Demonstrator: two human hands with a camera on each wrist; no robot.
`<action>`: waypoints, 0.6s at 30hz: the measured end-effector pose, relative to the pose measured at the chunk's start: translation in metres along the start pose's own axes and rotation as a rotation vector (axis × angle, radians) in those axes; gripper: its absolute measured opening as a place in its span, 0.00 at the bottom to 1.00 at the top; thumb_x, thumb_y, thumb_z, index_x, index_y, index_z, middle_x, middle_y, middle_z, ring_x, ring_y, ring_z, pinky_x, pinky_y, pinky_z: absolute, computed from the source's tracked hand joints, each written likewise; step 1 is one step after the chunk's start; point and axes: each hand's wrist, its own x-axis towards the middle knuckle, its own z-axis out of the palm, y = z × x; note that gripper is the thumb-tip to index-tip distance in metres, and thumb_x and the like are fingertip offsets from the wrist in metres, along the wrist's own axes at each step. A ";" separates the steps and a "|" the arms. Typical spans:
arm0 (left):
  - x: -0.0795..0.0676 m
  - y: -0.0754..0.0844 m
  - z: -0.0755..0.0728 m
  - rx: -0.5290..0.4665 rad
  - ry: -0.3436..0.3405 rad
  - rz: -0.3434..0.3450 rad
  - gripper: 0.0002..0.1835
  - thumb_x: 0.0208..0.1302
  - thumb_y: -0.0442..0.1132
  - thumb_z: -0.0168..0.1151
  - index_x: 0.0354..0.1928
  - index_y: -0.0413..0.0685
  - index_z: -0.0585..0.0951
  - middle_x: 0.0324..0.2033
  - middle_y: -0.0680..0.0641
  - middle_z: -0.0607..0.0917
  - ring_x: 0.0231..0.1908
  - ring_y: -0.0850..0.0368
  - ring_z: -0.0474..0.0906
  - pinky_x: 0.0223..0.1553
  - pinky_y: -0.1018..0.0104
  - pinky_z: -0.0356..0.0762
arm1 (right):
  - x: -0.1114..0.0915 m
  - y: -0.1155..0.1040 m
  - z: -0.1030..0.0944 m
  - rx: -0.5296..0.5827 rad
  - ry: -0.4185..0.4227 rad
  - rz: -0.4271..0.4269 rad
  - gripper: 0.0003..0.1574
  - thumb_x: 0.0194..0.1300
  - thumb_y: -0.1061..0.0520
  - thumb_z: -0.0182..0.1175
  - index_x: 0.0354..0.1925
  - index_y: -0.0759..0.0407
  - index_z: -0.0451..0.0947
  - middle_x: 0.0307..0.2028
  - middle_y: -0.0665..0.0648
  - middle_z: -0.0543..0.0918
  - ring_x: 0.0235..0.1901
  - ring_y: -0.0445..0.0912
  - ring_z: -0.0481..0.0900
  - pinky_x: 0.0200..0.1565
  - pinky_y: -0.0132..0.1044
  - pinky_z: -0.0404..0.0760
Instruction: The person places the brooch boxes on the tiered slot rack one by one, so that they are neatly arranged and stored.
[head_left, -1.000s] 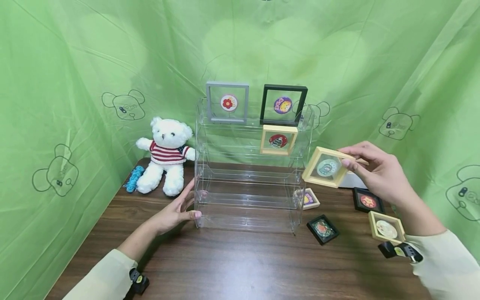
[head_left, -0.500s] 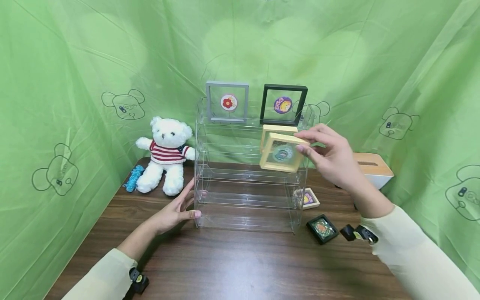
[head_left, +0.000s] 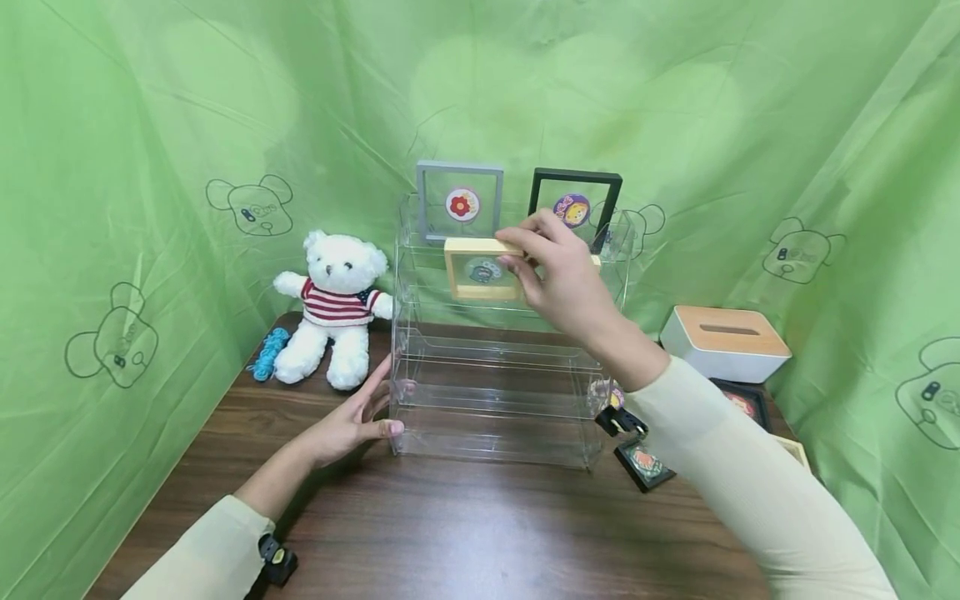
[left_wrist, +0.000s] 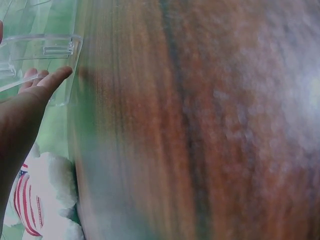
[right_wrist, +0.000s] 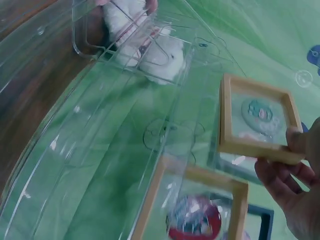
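Yellow frame (head_left: 483,271) is in your right hand's (head_left: 566,279) pinch, just under the grey frame (head_left: 422,204); your left hand (head_left: 341,432), fingers straight, touches the clear rack (head_left: 491,443). You seem to be placing it, so lower it gently

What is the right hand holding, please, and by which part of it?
The right hand holds a pale yellow frame by its upper right corner, as seen in the head view.
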 end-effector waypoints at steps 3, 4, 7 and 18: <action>0.000 0.001 0.000 0.001 0.002 0.001 0.62 0.78 0.37 0.69 0.90 0.77 0.32 0.89 0.31 0.38 0.86 0.20 0.35 0.80 0.23 0.54 | 0.009 -0.002 0.013 -0.033 -0.003 0.016 0.14 0.77 0.64 0.69 0.57 0.67 0.88 0.46 0.65 0.80 0.38 0.53 0.81 0.40 0.44 0.84; 0.000 0.002 0.000 0.001 0.002 0.001 0.62 0.78 0.37 0.69 0.90 0.77 0.32 0.89 0.31 0.37 0.86 0.20 0.35 0.80 0.23 0.54 | 0.011 -0.002 0.017 -0.048 -0.009 0.025 0.14 0.78 0.63 0.68 0.58 0.66 0.88 0.46 0.65 0.80 0.39 0.54 0.81 0.41 0.44 0.84; 0.000 0.003 0.000 0.002 0.003 0.001 0.62 0.78 0.37 0.69 0.90 0.77 0.32 0.89 0.33 0.34 0.86 0.20 0.34 0.80 0.23 0.52 | 0.015 -0.001 0.028 -0.085 -0.033 0.057 0.14 0.80 0.62 0.66 0.59 0.65 0.88 0.47 0.64 0.80 0.42 0.56 0.82 0.44 0.46 0.85; -0.001 0.000 0.000 -0.006 0.007 0.002 0.62 0.77 0.37 0.70 0.90 0.76 0.32 0.89 0.34 0.33 0.86 0.20 0.34 0.81 0.24 0.49 | 0.010 0.003 0.059 -0.176 -0.121 0.098 0.13 0.82 0.64 0.62 0.58 0.64 0.87 0.46 0.64 0.79 0.41 0.56 0.83 0.44 0.47 0.87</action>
